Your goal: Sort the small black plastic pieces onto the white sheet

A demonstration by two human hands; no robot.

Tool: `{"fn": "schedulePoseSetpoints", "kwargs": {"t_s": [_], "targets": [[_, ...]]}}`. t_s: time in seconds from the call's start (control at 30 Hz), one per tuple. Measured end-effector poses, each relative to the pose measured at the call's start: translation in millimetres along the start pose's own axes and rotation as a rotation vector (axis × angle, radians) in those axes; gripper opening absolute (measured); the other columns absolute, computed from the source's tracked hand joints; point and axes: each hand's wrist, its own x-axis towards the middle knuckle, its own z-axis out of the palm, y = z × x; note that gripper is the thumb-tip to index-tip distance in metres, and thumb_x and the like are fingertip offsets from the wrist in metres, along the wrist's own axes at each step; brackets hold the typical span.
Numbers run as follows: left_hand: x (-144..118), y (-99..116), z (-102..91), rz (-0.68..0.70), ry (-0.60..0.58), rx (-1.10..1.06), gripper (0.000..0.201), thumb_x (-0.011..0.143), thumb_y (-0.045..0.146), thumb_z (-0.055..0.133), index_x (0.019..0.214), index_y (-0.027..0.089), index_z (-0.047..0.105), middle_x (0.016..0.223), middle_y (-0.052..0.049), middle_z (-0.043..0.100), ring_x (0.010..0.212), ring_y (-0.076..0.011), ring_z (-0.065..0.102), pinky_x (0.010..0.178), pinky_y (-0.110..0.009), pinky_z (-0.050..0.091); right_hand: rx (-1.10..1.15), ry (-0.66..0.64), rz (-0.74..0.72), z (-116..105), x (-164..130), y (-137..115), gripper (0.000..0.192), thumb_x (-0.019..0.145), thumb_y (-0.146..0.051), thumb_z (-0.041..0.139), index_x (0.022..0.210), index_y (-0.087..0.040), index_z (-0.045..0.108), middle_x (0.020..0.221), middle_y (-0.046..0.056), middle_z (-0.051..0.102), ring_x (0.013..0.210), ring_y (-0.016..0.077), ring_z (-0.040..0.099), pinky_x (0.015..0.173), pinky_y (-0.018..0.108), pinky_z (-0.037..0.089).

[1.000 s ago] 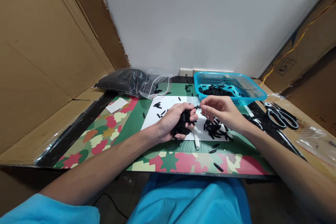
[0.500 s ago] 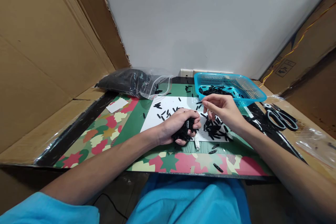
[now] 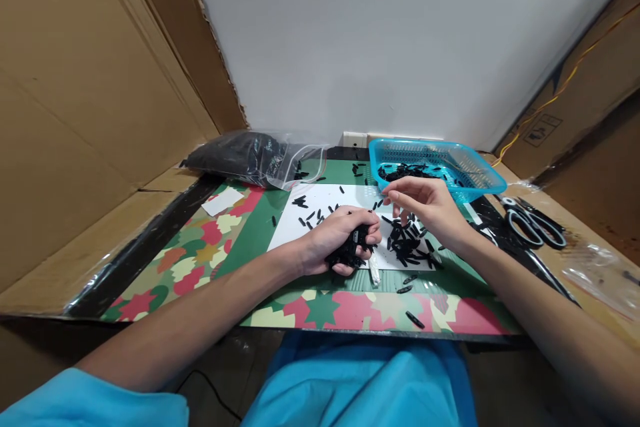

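Many small, long, narrow black pieces lie about on the work surface. My left hand (image 3: 345, 237), closed in a fist, holds a clump of black pieces (image 3: 350, 250) that bulges out between the fingers and palm. Right of it, my right hand (image 3: 420, 207) hovers above the white sheet (image 3: 290, 237), in front of the blue basket. Its fingers are bent with the thumb near the index finger, and no piece shows between them. Under the right hand is a loose pile of black pieces (image 3: 407, 247). A small whitish strip (image 3: 375, 272) sticks out below my left fist.
A blue basket (image 3: 487, 181) with black pieces stands behind the sheet. A clear zip bag (image 3: 240, 157) full of dark material lies at back left. Scissors (image 3: 533, 227) and clear plastic bags (image 3: 600, 273) are at right. Cardboard (image 3: 90, 67) walls the left side.
The black piece at my right fingertips a moment ago no longer shows there. The right hand has shifted very slightly. My left fist stays in place with its clump.
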Motion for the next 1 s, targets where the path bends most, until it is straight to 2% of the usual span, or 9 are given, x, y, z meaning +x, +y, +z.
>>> {"fn": "schedulePoseSetpoints", "kwargs": {"t_s": [0.17,0.27,0.4,0.53,0.77,0.87,1.0], "targets": [[-2,0,-0.4,-0.036,-0.056,0.044,0.032,0.082,0.040,0.074,0.077,0.020,0.049,0.075,0.005,0.044,0.050,-0.0065,0.038,0.028,-0.012,0.025,-0.171,-0.174,-0.067,4,-6,-7,0.027,0.094,-0.045,0.071,0.103,-0.021,0.079,0.098,0.007,0.075,0.075,0.0159,0.064,0.057,0.025,0.052],[-2,-1,0.1,-0.063,-0.076,0.090,0.035,0.081,0.043,0.076,0.074,0.020,0.050,0.071,0.005,0.041,0.049,-0.0067,0.038,0.028,-0.012,0.024,-0.216,-0.248,-0.086,5,-8,-8,0.025,0.095,-0.044,0.070,0.099,-0.021,0.078,0.100,0.007,0.074,0.086,0.0192,0.066,0.060,0.026,0.051],[-2,-2,0.6,-0.054,-0.081,0.090,0.033,0.082,0.043,0.075,0.076,0.020,0.052,0.071,0.004,0.041,0.050,-0.0074,0.038,0.027,-0.013,0.024,-0.225,-0.248,-0.113,4,-8,-9,0.022,0.096,-0.042,0.069,0.091,-0.020,0.074,0.097,0.007,0.072,0.088,0.0200,0.064,0.062,0.026,0.049],[-1,-2,0.2,-0.053,-0.081,0.090,0.034,0.080,0.043,0.076,0.076,0.020,0.051,0.073,0.005,0.043,0.049,-0.0065,0.038,0.028,-0.012,0.025,-0.248,-0.273,-0.104,4,-9,-11,0.022,0.097,-0.042,0.067,0.094,-0.021,0.073,0.101,0.007,0.071,0.089,0.0201,0.063,0.063,0.026,0.049],[-1,-5,-3.3,-0.122,-0.158,0.150,0.032,0.081,0.041,0.077,0.078,0.021,0.052,0.074,0.004,0.045,0.050,-0.0073,0.041,0.027,-0.012,0.026,-0.312,-0.397,-0.110,2,-9,-15,0.024,0.098,-0.041,0.066,0.090,-0.020,0.072,0.101,0.007,0.069,0.090,0.0188,0.063,0.069,0.028,0.050],[-2,-6,-2.9,-0.125,-0.180,0.153,0.032,0.082,0.041,0.077,0.078,0.020,0.052,0.074,0.004,0.045,0.050,-0.0073,0.041,0.026,-0.012,0.027,-0.267,-0.414,-0.076,3,-9,-16,0.025,0.098,-0.042,0.066,0.089,-0.019,0.069,0.098,0.006,0.068,0.086,0.0173,0.062,0.069,0.027,0.050],[-2,-5,-0.7,-0.109,-0.152,0.144,0.034,0.081,0.044,0.077,0.079,0.021,0.052,0.074,0.004,0.046,0.049,-0.0071,0.041,0.026,-0.013,0.027,-0.166,-0.368,-0.028,3,-9,-16,0.028,0.096,-0.045,0.068,0.089,-0.018,0.068,0.091,0.005,0.067,0.079,0.0160,0.060,0.067,0.027,0.051]]}}
